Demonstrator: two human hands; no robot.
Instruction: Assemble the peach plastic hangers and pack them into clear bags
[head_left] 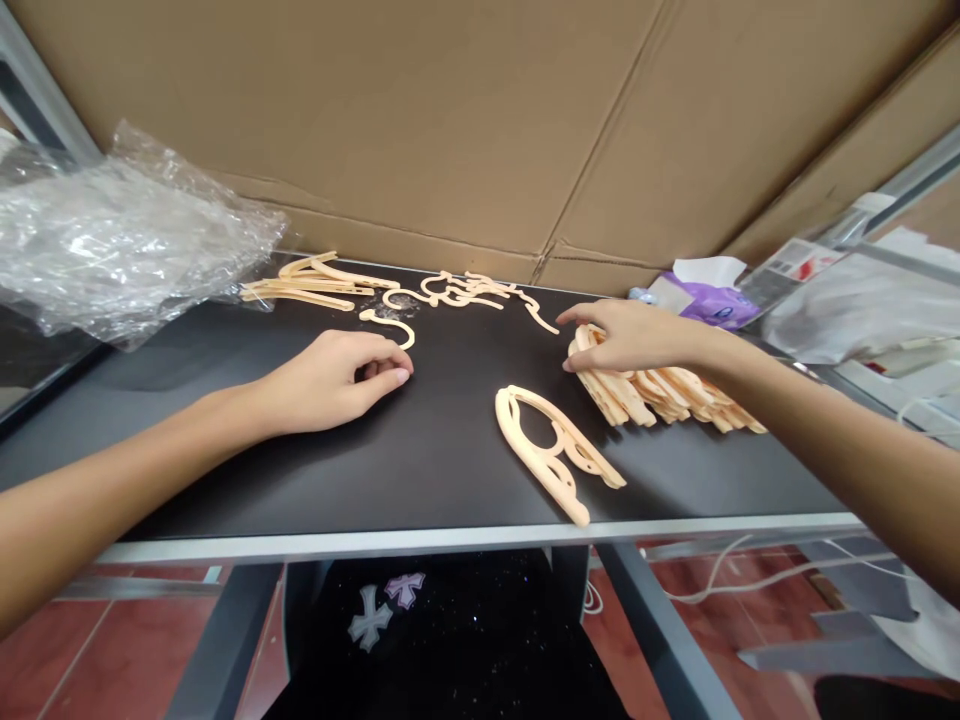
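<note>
My left hand [337, 382] rests on the black tabletop, its fingers loosely curled and the thumb close to the index finger, with nothing visible in them. Just beyond its fingertips lies a single cream plastic hook [396, 325]; I cannot tell if they touch. My right hand [637, 335] is over the left end of a pile of folded cream plastic hanger arms [667, 395], thumb and index finger spread apart. Whether it touches the pile is unclear. Between the hands, nearer the front edge, a folding hanger body [536, 455] lies partly spread, without a hook on it.
More hooks [465, 290] lie scattered at the back middle. Several hanger pieces [315, 285] are stacked at back left, beside a clear plastic bag [135, 235]. A purple tissue pack [709, 298] sits behind the pile. Cardboard [420, 120] walls off the table's back.
</note>
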